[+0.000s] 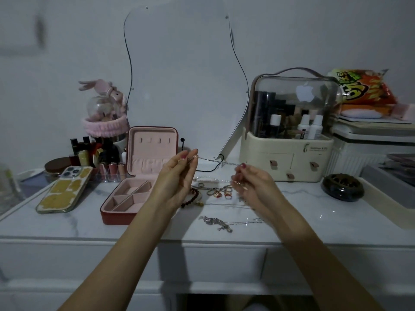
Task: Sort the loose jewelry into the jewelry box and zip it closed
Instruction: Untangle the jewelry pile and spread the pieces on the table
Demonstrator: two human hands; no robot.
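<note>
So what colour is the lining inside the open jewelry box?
Pale pink lining, with a dark red outer shell, on the jewelry box; the head view shows it.

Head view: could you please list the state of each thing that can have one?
jewelry box: open, lid upright, compartments empty
chain: stretched between both hands
left hand: pinching the chain's end
right hand: pinching the other end
rings: loose on the table
cosmetics case: lid shut, drawers closed

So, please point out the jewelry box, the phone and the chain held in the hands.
jewelry box (125, 199): head view, pink tray divider.
phone (65, 191): head view, middle of back.
chain (215, 161): head view, taut middle stretch.
</note>
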